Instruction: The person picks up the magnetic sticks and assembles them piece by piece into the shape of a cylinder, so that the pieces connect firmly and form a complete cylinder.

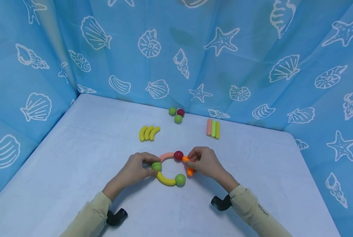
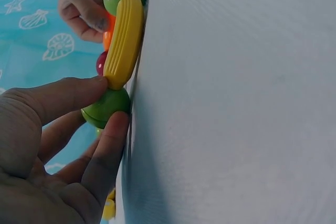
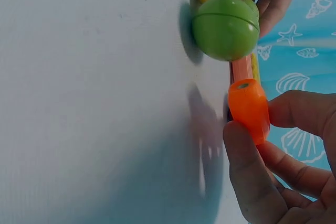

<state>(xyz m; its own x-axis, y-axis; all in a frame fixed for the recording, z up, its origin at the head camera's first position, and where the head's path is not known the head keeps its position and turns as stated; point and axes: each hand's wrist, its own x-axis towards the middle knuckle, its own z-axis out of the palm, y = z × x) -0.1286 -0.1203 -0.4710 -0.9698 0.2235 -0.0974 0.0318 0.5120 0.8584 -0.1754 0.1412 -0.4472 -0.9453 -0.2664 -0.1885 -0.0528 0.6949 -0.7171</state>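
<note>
A ring of toy pieces with one gap lies on the table. My left hand [image 1: 136,169] pinches its left green ball [image 1: 156,166] between thumb and fingers. From that ball a yellow curved piece [image 2: 125,40] runs to a second green ball [image 1: 180,179], and a pink curved piece [image 1: 166,156] runs to a dark red ball [image 1: 178,155]. My right hand [image 1: 206,161] pinches an orange curved piece [image 3: 248,109], whose far end meets the red ball. Its near end, with a hole in it, stands apart from the second green ball. Fingers cover part of the orange piece.
Behind the ring lie several yellow curved pieces [image 1: 149,133]. Two green balls and a dark red ball [image 1: 180,112] sit at the back edge. Pink, green and yellow sticks [image 1: 213,128] lie at the back right. A blue shell-patterned curtain [image 1: 164,65] borders the white table [image 1: 75,158].
</note>
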